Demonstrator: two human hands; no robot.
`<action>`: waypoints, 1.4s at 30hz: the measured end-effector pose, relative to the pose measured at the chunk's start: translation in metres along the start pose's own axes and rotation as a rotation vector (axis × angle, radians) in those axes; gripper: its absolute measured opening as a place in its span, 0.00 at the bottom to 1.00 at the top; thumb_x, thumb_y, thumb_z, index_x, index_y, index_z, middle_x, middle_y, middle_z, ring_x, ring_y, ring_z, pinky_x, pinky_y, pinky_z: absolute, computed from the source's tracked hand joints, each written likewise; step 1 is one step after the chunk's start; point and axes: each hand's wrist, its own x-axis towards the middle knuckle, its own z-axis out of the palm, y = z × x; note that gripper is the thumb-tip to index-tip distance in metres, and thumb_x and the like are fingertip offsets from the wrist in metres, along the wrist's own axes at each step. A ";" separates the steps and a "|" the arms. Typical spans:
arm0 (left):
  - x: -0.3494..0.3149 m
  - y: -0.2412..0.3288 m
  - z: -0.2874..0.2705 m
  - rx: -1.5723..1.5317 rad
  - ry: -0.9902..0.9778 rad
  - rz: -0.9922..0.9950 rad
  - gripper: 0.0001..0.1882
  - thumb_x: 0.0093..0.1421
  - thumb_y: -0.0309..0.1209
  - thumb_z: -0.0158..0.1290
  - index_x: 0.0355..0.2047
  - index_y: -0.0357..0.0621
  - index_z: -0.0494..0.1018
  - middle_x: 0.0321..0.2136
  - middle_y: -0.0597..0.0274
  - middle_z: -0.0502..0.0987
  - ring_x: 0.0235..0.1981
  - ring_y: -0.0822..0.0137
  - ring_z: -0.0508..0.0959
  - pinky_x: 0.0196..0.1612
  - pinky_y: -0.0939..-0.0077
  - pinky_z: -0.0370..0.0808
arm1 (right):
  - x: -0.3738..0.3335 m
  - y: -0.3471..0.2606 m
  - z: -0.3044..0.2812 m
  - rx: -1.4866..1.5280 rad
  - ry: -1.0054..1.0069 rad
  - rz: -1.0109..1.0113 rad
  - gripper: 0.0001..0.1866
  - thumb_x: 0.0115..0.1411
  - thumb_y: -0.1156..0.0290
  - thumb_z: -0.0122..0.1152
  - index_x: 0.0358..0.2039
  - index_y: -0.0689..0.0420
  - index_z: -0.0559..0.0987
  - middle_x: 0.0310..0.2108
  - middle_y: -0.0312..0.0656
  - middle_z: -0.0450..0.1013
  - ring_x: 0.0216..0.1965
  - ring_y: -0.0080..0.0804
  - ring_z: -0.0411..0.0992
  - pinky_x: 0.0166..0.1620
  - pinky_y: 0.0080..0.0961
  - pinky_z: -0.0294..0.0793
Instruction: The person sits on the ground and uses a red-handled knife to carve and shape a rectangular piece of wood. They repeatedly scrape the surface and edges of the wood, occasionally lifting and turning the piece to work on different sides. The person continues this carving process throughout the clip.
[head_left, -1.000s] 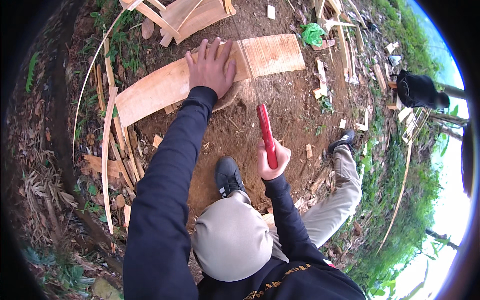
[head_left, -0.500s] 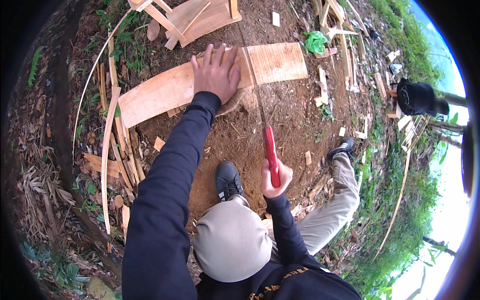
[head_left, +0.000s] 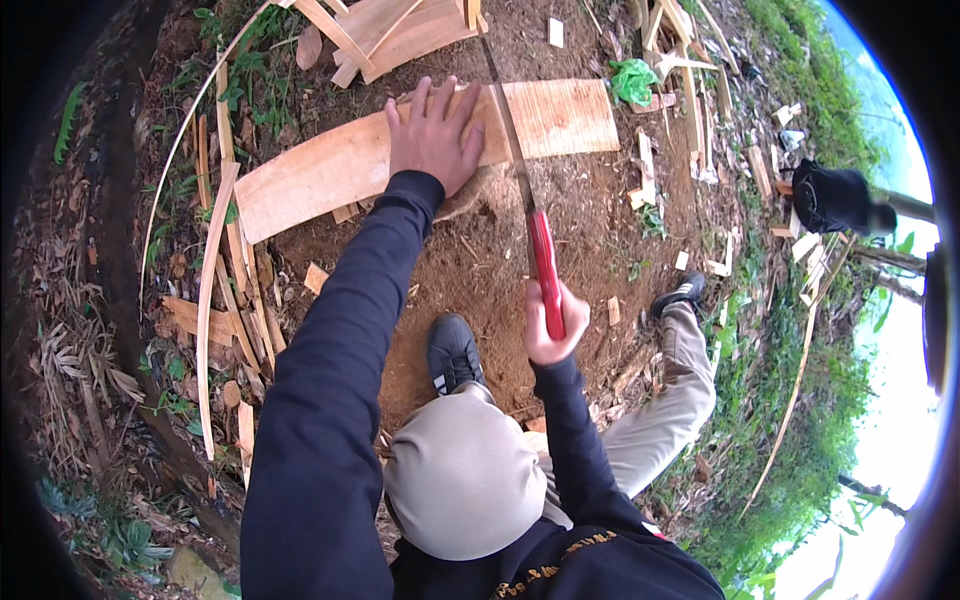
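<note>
A long pale wooden board (head_left: 320, 180) lies crosswise over a round wooden block (head_left: 485, 192), its right end sticking out past the block. Flat on top of the board, fingers spread, my left hand (head_left: 437, 138) presses just left of the saw. My right hand (head_left: 554, 322) is wrapped round the red handle of a handsaw (head_left: 543, 250). The saw's thin dark blade runs away from me across the board, right of my left hand. Whether the blade has cut into the wood, I cannot tell.
A wooden stool-like piece (head_left: 420, 40) stands beyond the board. Loose strips and offcuts (head_left: 212, 320) lie at left, and more wood pieces (head_left: 690, 100) at far right. A green plastic bag (head_left: 632, 80) sits near the board's right end. A dark bag-like object (head_left: 832, 197) is at right.
My right hand has pushed the saw forward, away from me, along the board. My left hand stays in place on the board.
</note>
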 end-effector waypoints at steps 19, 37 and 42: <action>0.002 -0.001 -0.008 -0.006 -0.017 -0.010 0.29 0.66 0.44 0.46 0.67 0.58 0.63 0.64 0.56 0.65 0.67 0.49 0.60 0.63 0.31 0.51 | -0.004 0.005 -0.002 -0.033 -0.026 -0.036 0.02 0.52 0.76 0.59 0.27 0.59 0.79 0.15 0.41 0.71 0.16 0.34 0.74 0.25 0.26 0.73; 0.004 0.003 -0.011 -0.034 -0.021 -0.008 0.28 0.66 0.44 0.46 0.66 0.55 0.64 0.64 0.54 0.66 0.67 0.46 0.60 0.63 0.28 0.52 | -0.001 0.007 0.002 -0.023 -0.029 -0.015 0.04 0.52 0.76 0.57 0.28 0.61 0.78 0.14 0.41 0.68 0.15 0.31 0.72 0.24 0.26 0.70; 0.001 0.006 -0.016 -0.030 -0.037 -0.009 0.28 0.66 0.44 0.46 0.66 0.55 0.64 0.64 0.54 0.65 0.68 0.47 0.59 0.63 0.28 0.51 | -0.030 0.002 -0.009 -0.031 0.030 -0.027 0.02 0.51 0.77 0.57 0.25 0.60 0.78 0.13 0.41 0.68 0.14 0.32 0.72 0.24 0.26 0.70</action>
